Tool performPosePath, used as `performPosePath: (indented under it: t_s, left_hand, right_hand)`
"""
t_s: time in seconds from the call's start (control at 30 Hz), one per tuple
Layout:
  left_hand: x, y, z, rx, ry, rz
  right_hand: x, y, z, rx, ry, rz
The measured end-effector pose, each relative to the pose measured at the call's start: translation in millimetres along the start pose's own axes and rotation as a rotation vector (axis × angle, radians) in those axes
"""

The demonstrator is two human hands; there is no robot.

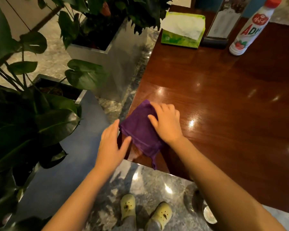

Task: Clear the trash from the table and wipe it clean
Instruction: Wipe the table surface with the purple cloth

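A folded purple cloth (138, 130) lies on the near left corner of the glossy dark wooden table (223, 97), with one thin end hanging over the front edge. My right hand (167, 122) lies flat on the cloth's right side and presses it onto the wood. My left hand (112, 140) is at the table's left edge, fingers apart, its thumb touching the cloth's lower left border. A white drink bottle with a red cap (250, 29) stands at the far right of the table.
A green tissue box (182, 30) and a tall dark stand (223, 22) sit at the table's far side. Potted plants in metal planters (113, 52) crowd the left, close to the table's edge. My feet in yellow-green shoes (145, 212) stand on polished stone floor.
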State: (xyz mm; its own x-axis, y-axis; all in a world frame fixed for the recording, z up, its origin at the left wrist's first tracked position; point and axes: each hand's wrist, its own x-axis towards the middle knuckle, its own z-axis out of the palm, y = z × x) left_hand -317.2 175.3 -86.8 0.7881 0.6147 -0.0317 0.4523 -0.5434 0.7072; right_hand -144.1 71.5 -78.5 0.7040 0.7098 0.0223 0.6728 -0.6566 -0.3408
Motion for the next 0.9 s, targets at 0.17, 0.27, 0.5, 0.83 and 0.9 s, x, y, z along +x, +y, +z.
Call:
performPosePath:
  t_s: [0.17, 0.27, 0.5, 0.83, 0.9]
  left_hand:
    - [79, 41, 13, 0.118, -0.058, 0.129]
    - [114, 58, 29, 0.259, -0.247, 0.167]
    - [144, 68, 24, 0.364, -0.407, 0.076]
    - [150, 94, -43, 0.144, -0.452, 0.244]
    - [148, 106, -61, 0.041, -0.401, 0.27]
  right_hand:
    - [3, 9, -10, -0.195, -0.045, 0.13]
    - [-4, 15, -10, -0.176, -0.07, 0.223]
    - [2, 24, -22, 0.077, -0.209, 0.27]
    - [19, 30, -89, 0.374, -0.075, 0.149]
    - [25, 26, -113, 0.413, 0.005, 0.097]
